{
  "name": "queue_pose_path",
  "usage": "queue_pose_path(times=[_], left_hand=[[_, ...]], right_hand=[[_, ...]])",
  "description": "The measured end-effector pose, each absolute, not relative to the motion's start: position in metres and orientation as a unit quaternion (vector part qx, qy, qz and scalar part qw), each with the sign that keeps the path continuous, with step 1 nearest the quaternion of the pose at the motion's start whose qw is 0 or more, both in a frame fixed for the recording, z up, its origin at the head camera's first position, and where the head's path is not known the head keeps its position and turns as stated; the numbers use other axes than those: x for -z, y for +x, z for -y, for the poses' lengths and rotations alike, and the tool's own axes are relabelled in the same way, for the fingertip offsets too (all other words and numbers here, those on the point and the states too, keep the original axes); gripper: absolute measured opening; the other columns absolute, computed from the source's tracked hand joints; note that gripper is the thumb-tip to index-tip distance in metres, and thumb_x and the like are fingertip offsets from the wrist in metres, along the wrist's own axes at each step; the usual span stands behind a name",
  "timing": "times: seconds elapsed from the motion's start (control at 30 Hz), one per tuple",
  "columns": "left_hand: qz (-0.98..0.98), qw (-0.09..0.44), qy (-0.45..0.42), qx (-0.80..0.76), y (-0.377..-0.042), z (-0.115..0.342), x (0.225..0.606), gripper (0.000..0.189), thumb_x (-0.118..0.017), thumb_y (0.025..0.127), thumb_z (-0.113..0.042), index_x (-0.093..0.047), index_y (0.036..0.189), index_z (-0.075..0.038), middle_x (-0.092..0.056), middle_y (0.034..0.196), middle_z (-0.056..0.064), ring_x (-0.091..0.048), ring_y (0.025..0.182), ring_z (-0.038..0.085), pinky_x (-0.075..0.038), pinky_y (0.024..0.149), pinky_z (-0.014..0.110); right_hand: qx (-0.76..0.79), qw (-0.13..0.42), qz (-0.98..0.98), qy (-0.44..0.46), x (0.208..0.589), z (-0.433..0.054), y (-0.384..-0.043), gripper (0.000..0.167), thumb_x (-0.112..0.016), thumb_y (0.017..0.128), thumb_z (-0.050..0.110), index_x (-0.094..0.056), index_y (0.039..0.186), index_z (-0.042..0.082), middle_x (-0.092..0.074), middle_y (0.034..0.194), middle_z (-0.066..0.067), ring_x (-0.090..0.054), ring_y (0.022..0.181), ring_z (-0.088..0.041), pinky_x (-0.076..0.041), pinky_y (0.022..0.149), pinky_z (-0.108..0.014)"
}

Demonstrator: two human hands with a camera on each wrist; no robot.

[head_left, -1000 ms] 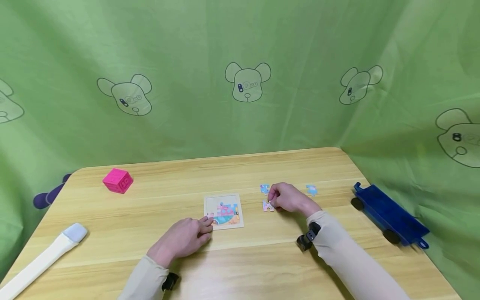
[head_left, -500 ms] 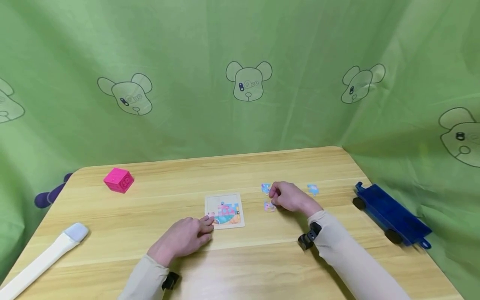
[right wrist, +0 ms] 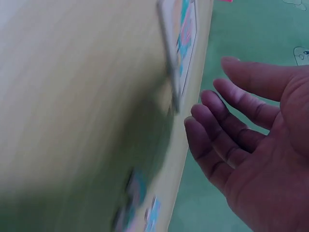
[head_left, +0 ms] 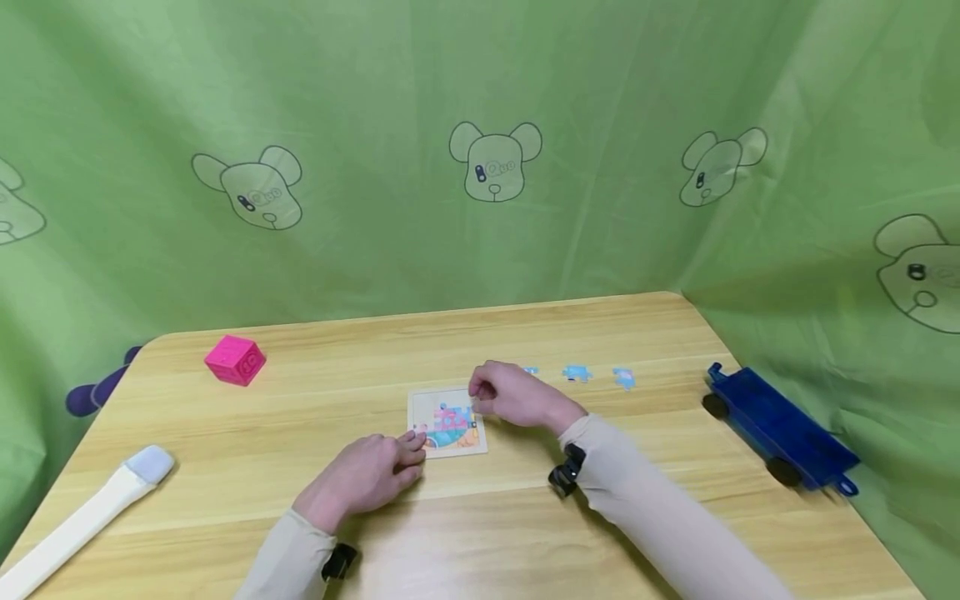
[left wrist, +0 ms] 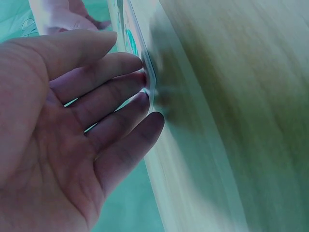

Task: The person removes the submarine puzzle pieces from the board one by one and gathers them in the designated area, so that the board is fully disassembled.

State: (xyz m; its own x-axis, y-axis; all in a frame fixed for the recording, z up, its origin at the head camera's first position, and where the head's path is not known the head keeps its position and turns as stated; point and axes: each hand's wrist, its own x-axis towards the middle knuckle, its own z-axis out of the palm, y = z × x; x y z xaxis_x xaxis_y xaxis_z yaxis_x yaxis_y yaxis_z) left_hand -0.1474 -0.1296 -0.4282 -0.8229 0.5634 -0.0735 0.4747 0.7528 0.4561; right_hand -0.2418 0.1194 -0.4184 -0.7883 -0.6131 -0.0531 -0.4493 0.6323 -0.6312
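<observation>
Near the table's middle lies a square jigsaw puzzle tray (head_left: 417, 408) with part of a pink and teal picture fitted in it. My left hand (head_left: 367, 477) rests with relaxed fingers against the tray's lower left edge. The left wrist view shows its fingertips (left wrist: 140, 99) touching the rim. My right hand (head_left: 517, 398) hovers over the tray's upper right corner, thumb and index finger drawn together on a puzzle piece that the fingers mostly hide. Right of the tray, a blue puzzle piece (head_left: 576, 373) and a blue-and-pink puzzle piece (head_left: 624, 377) lie flat; another puzzle piece (head_left: 531, 369) is partly covered by my hand.
A pink block (head_left: 236, 360) sits at the back left. A white-handled brush-like tool (head_left: 112, 500) lies at the left front. Along the right edge stands a blue toy wagon (head_left: 780, 429). Green curtain (head_left: 390, 250) borders the table (head_left: 337, 350) at the back and sides.
My right hand has moved left from the loose pieces to the tray's upper right corner, uncovering the middle blue piece. The left hand stays on the tray's edge.
</observation>
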Motion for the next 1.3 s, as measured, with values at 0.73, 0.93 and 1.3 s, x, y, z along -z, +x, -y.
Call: queue_pose_path(times=[0.73, 0.93, 1.3], left_hand=[[-0.929, 0.102, 0.284, -0.213, -0.147, 0.132, 0.43, 0.03, -0.062, 0.097, -0.019, -0.069, 0.12, -0.002, -0.055, 0.138, 0.011, -0.052, 0.125, 0.033, -0.043, 0.102, 0.053], [-0.929, 0.104, 0.283, -0.213, -0.146, 0.131, 0.43, 0.029, -0.062, 0.097, -0.019, -0.069, 0.121, -0.002, -0.055, 0.137, 0.011, -0.052, 0.126, 0.032, -0.043, 0.102, 0.052], [-0.93, 0.106, 0.278, -0.216, -0.147, 0.13, 0.428, 0.029, -0.062, 0.097, -0.018, -0.068, 0.12, -0.001, -0.054, 0.138, 0.012, -0.052, 0.126, 0.033, -0.041, 0.103, 0.053]], right_hand=[[0.19, 0.13, -0.918, -0.323, 0.431, -0.074, -0.239, 0.034, -0.075, 0.088, 0.015, -0.066, 0.119, 0.005, -0.055, 0.106, -0.002, -0.051, 0.102, -0.018, -0.046, 0.096, -0.033], [0.196, 0.142, -0.919, -0.31, 0.433, -0.071, -0.237, 0.03, -0.074, 0.088, 0.011, -0.065, 0.116, 0.006, -0.053, 0.105, -0.001, -0.053, 0.096, -0.016, -0.048, 0.092, -0.032], [0.248, 0.145, -0.908, -0.307, 0.431, -0.073, -0.237, 0.027, -0.073, 0.087, 0.004, -0.058, 0.11, 0.006, -0.052, 0.1, -0.003, -0.05, 0.09, -0.015, -0.047, 0.082, -0.03]])
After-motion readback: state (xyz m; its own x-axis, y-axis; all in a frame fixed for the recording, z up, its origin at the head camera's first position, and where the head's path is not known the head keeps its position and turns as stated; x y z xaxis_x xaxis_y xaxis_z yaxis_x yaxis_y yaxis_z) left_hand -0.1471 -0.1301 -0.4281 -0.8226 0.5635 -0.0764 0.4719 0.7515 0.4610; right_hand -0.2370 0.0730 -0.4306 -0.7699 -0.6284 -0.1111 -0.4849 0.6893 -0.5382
